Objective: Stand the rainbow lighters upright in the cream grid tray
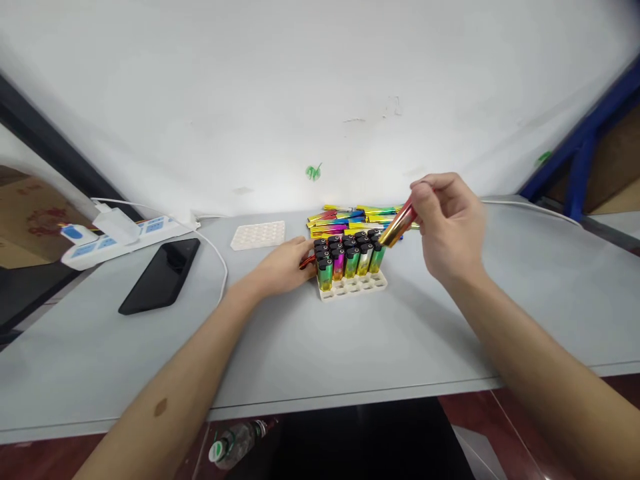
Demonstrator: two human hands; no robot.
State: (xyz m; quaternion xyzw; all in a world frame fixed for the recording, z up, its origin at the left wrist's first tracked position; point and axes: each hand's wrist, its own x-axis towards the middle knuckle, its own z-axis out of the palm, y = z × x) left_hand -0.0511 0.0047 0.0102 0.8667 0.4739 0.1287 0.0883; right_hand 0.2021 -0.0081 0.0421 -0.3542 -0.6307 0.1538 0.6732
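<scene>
A shiny lighter, red fading to gold, is pinched by its red end in my right hand, tilted in the air above the right side of the rack. My left hand rests on the table against the rack's left side. Its fingers are curled around a red lighter, of which only part shows. Between the hands, several lighters with black tops stand upright in rows in a white plastic rack. The rack's front row of holes holds nothing.
Behind the rack lies a pile of metallic coloured lighters. A second white holed tray lies to the left. Further left are a black phone, a white cable, and a power strip with plugs. A plastic bottle is below the table edge.
</scene>
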